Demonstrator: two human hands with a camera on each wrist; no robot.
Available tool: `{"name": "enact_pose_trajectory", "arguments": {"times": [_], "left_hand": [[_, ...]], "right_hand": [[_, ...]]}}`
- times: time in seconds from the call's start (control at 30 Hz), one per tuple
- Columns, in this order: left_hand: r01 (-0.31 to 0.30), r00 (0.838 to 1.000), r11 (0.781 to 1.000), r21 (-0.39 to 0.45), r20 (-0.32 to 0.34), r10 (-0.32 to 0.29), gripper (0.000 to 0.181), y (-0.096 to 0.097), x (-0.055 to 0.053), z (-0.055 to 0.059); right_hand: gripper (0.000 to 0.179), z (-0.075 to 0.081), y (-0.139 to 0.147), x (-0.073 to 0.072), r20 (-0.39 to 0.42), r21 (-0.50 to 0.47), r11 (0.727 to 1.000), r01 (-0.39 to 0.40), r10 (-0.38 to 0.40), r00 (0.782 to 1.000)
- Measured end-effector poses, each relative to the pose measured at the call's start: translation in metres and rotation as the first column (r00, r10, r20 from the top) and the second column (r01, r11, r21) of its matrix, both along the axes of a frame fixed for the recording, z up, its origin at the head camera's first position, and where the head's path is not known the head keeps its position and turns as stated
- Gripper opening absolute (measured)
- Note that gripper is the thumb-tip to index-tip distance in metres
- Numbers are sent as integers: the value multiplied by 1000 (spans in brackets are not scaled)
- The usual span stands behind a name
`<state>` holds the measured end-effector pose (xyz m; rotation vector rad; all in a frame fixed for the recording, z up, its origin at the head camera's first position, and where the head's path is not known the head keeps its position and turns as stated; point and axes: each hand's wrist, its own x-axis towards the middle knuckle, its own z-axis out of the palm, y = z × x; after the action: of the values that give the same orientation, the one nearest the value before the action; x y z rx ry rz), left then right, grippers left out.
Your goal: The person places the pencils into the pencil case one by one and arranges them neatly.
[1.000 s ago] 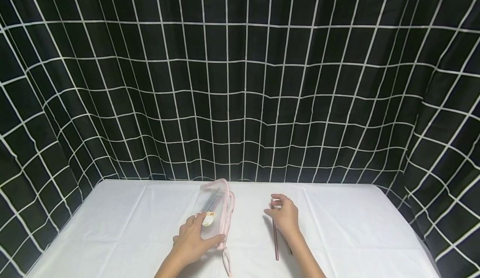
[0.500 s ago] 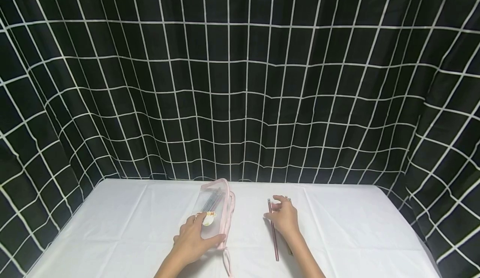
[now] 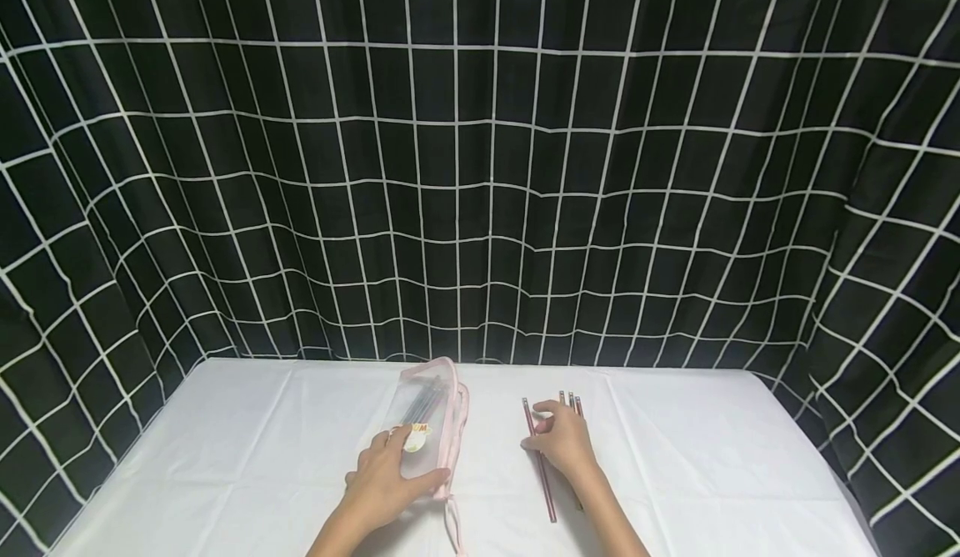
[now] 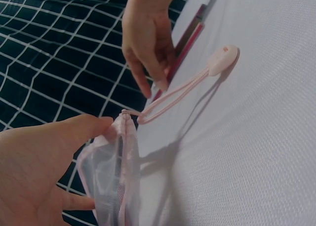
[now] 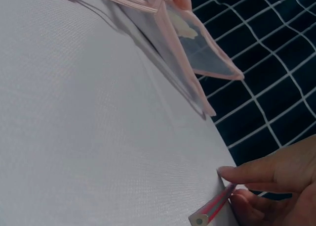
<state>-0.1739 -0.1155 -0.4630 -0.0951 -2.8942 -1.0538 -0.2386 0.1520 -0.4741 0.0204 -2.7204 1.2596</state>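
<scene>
The right hand [image 3: 567,444] pinched a pencil [image 3: 546,489] between thumb and fingers; it was between the pouch [image 3: 432,455] and the other pencils [image 3: 571,401]. The left hand [image 3: 385,488] gripped the pouch, thumb set wide. The pencil was probably light, stiff, slightly slippery, best taken near its middle; the pouch looked soft, easily bent.
</scene>
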Motion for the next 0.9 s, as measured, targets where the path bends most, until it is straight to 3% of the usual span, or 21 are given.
{"name": "enact_pose_trajectory", "arguments": {"times": [0.27,0.53,0.9], "left_hand": [[1,1000,1000,3,-2,-1,89,0,0,0],[5,1000,1000,7,-5,-5,89,0,1,0],[8,1000,1000,5,-7,-8,89,0,0,0]], "right_hand": [[50,2,2,2,20,44,998,-35,34,999],[43,5,6,3,57,-35,998,-43,44,997],[44,4,8,2,96,-59,998,-13,18,995]]}}
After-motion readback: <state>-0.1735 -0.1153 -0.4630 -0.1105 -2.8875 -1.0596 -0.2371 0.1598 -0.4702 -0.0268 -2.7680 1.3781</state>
